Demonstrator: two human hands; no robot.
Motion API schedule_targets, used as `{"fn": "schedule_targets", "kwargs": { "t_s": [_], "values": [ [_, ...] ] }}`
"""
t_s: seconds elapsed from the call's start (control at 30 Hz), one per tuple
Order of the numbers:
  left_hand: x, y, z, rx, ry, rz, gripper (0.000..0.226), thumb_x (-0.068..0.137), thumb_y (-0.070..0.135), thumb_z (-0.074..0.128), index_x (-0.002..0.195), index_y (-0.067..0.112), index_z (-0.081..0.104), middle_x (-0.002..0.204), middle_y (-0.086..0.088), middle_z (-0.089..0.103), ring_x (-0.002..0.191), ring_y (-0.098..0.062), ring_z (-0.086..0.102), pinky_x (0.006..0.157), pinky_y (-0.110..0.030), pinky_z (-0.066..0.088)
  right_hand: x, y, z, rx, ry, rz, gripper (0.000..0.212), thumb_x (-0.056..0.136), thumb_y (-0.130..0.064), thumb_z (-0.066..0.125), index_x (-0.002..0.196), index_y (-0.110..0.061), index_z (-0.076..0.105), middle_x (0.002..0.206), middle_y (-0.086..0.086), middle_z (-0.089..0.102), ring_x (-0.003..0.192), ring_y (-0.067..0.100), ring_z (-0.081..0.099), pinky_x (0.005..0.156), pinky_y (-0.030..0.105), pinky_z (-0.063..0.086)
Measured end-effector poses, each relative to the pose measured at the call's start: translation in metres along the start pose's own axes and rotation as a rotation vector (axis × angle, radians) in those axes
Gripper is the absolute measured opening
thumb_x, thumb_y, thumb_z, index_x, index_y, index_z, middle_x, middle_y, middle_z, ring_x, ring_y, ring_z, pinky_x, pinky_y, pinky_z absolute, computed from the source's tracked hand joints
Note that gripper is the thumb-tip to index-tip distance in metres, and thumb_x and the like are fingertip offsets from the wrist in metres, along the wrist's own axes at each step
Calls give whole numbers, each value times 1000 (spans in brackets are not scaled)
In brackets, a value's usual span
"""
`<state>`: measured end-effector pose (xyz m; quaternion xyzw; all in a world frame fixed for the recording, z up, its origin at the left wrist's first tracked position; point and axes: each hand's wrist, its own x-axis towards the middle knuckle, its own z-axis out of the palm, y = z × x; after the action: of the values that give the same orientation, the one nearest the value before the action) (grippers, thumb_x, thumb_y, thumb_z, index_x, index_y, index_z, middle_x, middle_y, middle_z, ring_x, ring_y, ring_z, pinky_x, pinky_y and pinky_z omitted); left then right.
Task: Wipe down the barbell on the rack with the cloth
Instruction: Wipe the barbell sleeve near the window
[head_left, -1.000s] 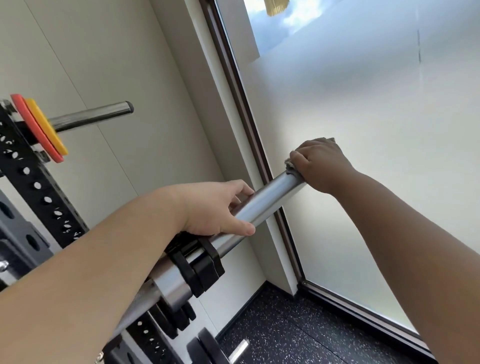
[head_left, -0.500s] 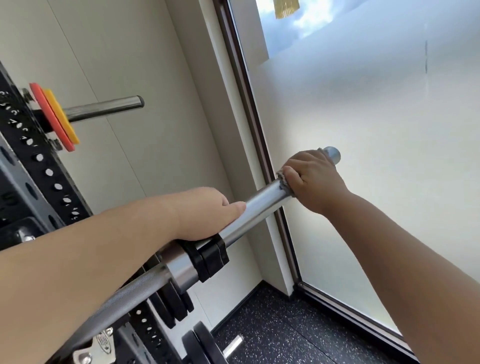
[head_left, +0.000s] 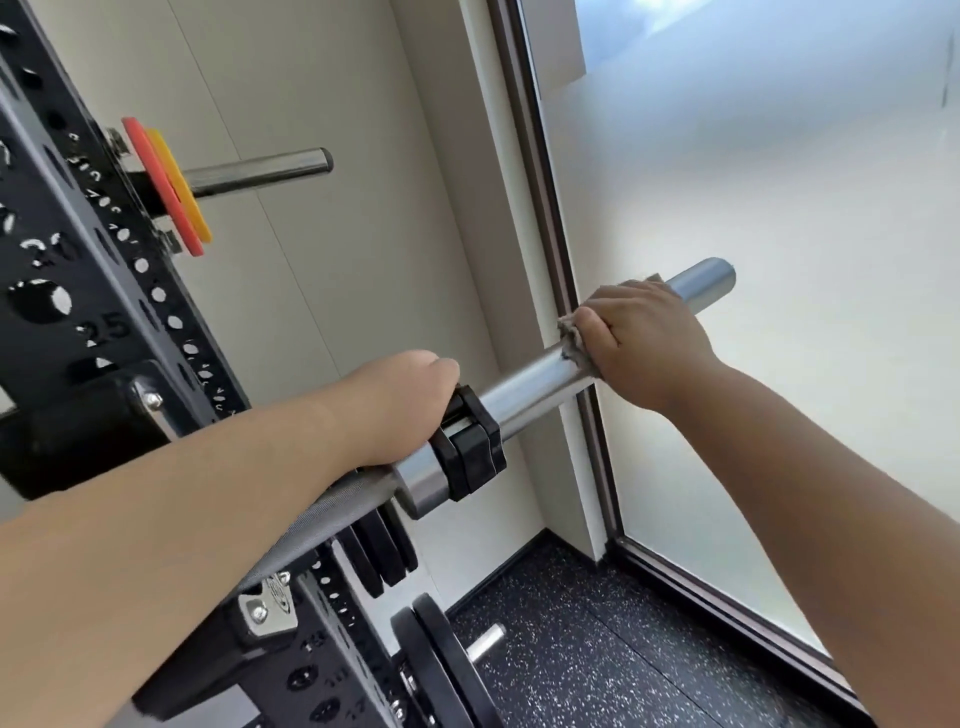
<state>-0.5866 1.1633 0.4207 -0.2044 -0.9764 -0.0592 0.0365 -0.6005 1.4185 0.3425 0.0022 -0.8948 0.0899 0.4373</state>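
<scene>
The barbell (head_left: 530, 382) lies on the rack (head_left: 104, 312), running from 8 to 2 o'clock. The right hand (head_left: 644, 338) grips the grey cloth (head_left: 571, 338) round the chrome sleeve near its 2 o'clock end. The left hand (head_left: 400, 405) clasps the bar beside the black collar (head_left: 467, 441). The sleeve looks mid-wipe, and the knurled shaft probably remains.

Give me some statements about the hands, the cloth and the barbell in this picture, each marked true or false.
1. The right hand grips the cloth around the barbell. True.
2. The left hand holds the cloth. False: it grips the barbell at the black collar.
3. The right hand covers the barbell's tip. False: the tip sticks out beyond it.
4. Red and yellow plates hang on the rack. True.
</scene>
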Motion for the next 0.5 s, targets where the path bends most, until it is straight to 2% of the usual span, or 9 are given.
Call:
{"fn": "schedule_targets", "kwargs": {
  "t_s": [0.1,0.17,0.2,0.23,0.3,0.37,0.43,0.5],
  "values": [
    [-4,-3,-2,50,-31,5,34,110,9,24,122,9,56,118,-10,59,113,-30,55,104,-45,44,-10,-37,2,20,49,37,39,98,-35,28,70,-30,54,81,-6,66,84,26,59,90,43,41],
    [-6,-2,-2,60,-38,31,34,112,16,22,101,22,54,99,-2,52,102,-25,49,94,-38,40,-26,-71,1,80,94,-85,39,101,-35,33,77,-28,64,81,-8,63,83,22,58,91,42,42],
    [-7,-2,-3,63,-40,45,35,112,20,22,89,29,46,94,1,47,98,-23,43,90,-36,37,-33,-81,0,113,113,-150,38,102,-34,35,82,-27,67,83,-10,63,84,20,58,91,42,43],
    [-9,0,-5,52,-40,38,34,112,22,22,84,26,41,92,0,44,95,-22,41,86,-36,36,-34,-83,-2,137,110,-211,38,103,-34,35,88,-26,69,87,-10,64,85,19,58,91,41,43],
    [-17,1,-7,9,-31,17,33,113,23,20,91,12,42,88,-5,45,88,-25,43,84,-39,39,-28,-71,-6,109,44,-282,43,105,-37,30,93,-27,70,90,-9,66,86,19,59,88,41,44],
    [-28,3,-13,-11,-74,39,37,113,28,19,101,6,46,94,-10,53,92,-28,52,94,-44,43,-15,-45,-4,33,-3,-214,49,103,-38,24,85,-25,67,84,-5,65,83,24,60,83,41,44],
    [-36,-2,-15,-87,-119,47,47,112,44,20,125,12,51,114,-12,63,111,-29,59,103,-43,43,-6,-24,-6,35,-23,-18,53,100,-37,21,80,-20,67,85,1,67,85,29,60,84,42,44],
    [-44,-8,-14,-162,-127,15,51,108,56,20,144,29,43,122,-3,65,117,-20,58,106,-39,41,-8,-24,-1,48,24,80,52,100,-34,23,81,-19,69,88,3,69,89,32,61,89,42,43]
  ]
}}
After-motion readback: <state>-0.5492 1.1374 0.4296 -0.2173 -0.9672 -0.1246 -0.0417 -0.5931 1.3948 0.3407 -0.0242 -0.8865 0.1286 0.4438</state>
